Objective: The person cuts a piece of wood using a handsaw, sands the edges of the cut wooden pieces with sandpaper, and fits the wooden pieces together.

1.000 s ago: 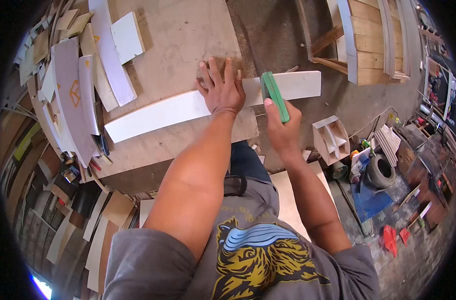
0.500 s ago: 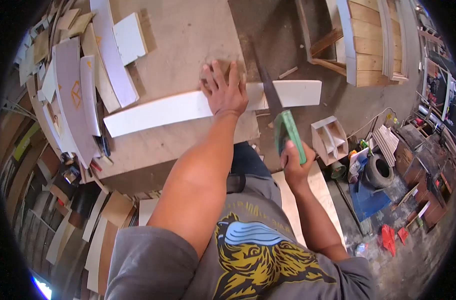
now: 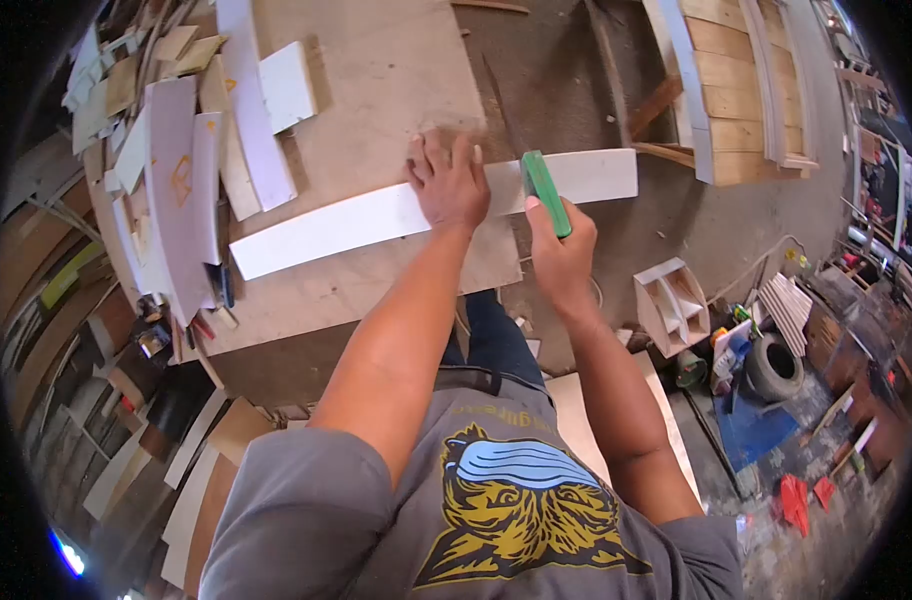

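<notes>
Pushed away from the body since half a second ago, the saw (image 3: 547, 195) now has its green handle over the board (image 3: 326, 227); before, it sat on the near side. From where I watch, the right hand (image 3: 564, 255) has its fingers wrapped around that handle, the blade reaching past the board's far edge. I see the left hand (image 3: 450, 190) still palm down on the board, left of the saw, fingers spread rather than gripping, their tips past the far edge. The board lies across the table (image 3: 376, 90), its right end jutting beyond the table's right edge. Far left I make out a wood pile (image 3: 171, 190); far right, a slatted frame (image 3: 731, 110); nearer right, a tyre (image 3: 774, 366).
</notes>
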Available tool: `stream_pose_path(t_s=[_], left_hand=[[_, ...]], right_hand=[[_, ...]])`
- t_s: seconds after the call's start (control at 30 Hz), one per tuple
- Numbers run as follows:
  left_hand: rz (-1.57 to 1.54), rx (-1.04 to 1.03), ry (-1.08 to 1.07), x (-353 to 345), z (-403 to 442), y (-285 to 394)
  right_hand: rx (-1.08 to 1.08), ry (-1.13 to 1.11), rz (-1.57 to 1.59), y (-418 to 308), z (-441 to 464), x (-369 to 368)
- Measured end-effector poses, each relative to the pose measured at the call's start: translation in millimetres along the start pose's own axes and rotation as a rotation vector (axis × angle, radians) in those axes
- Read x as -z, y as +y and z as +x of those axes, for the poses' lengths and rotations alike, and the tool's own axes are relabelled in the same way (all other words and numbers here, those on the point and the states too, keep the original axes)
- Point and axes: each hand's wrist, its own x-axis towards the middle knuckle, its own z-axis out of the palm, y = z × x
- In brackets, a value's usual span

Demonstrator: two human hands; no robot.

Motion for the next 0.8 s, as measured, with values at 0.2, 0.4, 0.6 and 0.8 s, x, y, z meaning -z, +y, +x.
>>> stream_pose_path(t_s=[0.2, 0.4, 0.6, 0.8], left_hand=[[-0.015, 0.135, 0.087, 8.8, 38.3, 6.0], [0.021, 0.248, 0.004, 16.3, 49.5, 19.3], [0.097, 0.273, -0.055, 13.3, 49.0, 19.3], [0.191, 0.236, 0.024, 3.1, 51.1, 15.1]], right_hand=[[0.062, -0.041, -0.071, -5.0, 11.9, -5.0], [0.148, 0.016, -0.054, 2.7, 5.2, 2.6], [0.066, 0.041, -0.150, -8.5, -78.0, 45.4], [0.002, 0.030, -0.106, -7.7, -17.0, 20.9]])
